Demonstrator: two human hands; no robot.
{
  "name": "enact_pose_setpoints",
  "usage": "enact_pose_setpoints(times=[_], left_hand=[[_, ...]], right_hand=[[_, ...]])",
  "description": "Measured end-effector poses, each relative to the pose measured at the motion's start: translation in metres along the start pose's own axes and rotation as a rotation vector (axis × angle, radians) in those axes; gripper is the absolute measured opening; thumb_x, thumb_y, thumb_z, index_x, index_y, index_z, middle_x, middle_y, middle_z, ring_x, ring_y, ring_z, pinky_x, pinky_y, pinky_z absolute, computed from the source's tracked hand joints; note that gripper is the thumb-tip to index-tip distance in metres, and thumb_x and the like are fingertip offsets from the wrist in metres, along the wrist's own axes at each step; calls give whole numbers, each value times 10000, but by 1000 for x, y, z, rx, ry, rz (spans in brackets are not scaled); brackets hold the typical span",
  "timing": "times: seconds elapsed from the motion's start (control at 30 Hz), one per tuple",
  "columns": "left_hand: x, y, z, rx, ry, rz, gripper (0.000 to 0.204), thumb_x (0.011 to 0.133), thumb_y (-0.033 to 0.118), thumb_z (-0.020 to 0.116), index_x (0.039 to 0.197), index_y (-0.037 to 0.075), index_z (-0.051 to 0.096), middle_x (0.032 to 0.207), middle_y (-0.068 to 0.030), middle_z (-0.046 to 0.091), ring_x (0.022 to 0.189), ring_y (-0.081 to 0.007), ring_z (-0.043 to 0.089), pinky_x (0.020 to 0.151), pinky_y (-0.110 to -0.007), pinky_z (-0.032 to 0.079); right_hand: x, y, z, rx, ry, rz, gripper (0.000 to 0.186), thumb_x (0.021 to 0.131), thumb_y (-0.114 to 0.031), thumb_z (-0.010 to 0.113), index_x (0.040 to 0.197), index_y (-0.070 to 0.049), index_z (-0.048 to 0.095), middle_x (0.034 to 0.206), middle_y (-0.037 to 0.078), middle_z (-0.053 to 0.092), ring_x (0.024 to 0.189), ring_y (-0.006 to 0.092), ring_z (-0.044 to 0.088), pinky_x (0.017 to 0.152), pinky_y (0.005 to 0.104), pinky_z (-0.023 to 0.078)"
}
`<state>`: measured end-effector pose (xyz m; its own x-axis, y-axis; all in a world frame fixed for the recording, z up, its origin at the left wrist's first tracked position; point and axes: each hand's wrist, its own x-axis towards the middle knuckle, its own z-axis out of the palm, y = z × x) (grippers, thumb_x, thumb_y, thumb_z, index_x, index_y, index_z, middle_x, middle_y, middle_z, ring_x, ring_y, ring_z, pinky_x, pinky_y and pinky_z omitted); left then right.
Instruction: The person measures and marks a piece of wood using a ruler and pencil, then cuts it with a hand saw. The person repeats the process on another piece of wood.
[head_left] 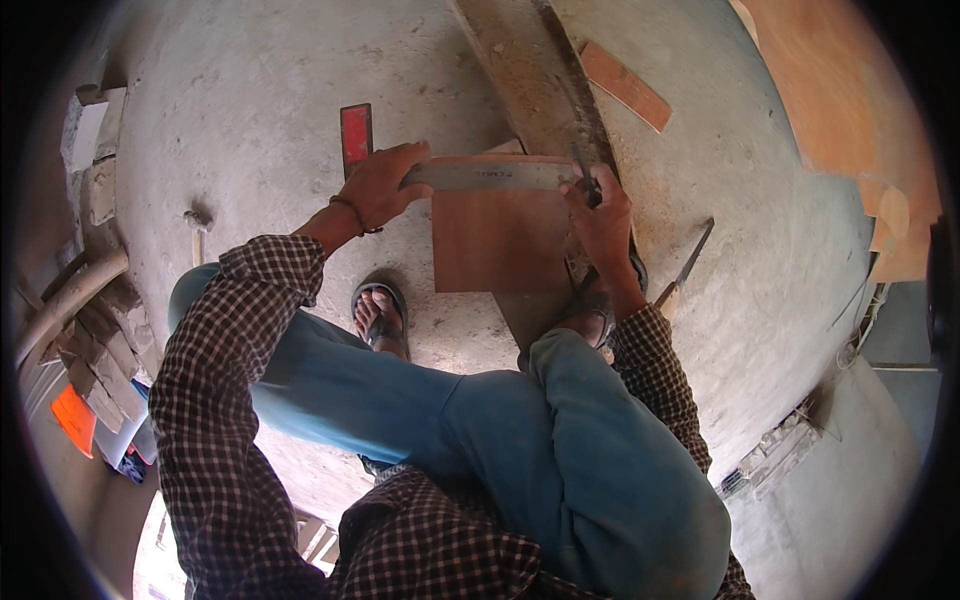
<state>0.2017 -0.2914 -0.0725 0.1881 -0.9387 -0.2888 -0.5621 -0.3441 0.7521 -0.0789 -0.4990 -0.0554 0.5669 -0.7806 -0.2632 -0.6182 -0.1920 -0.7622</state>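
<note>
A flat metal ruler blade lies across the far edge of a brown plywood piece. My left hand is closed on the blade's left end, thumb on the near side. Just beyond that hand is a red block with a dark edge; whether it is joined to the blade is hidden. At the blade's right end my right hand pinches a slim, dark, pencil-like tool. The plywood rests over a long wooden plank, between my sandalled feet.
A narrow plywood offcut lies right of the plank. A handsaw is by my right foot, a hammer to the left. Large plywood sheets stand at far right. Wood scraps and a curved branch line the left wall.
</note>
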Motion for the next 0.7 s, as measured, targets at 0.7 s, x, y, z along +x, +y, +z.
enact_pose_setpoints(times=[0.7], left_hand=[[2, 5, -2, 24, 1, -6, 392, 881, 211, 778, 1170, 50, 567, 1012, -188, 669, 936, -394, 673, 828, -485, 503]], right_hand=[[-4, -7, 3, -19, 8, 54, 289, 887, -147, 783, 1120, -45, 644, 841, 115, 684, 756, 258, 668, 718, 411, 512]])
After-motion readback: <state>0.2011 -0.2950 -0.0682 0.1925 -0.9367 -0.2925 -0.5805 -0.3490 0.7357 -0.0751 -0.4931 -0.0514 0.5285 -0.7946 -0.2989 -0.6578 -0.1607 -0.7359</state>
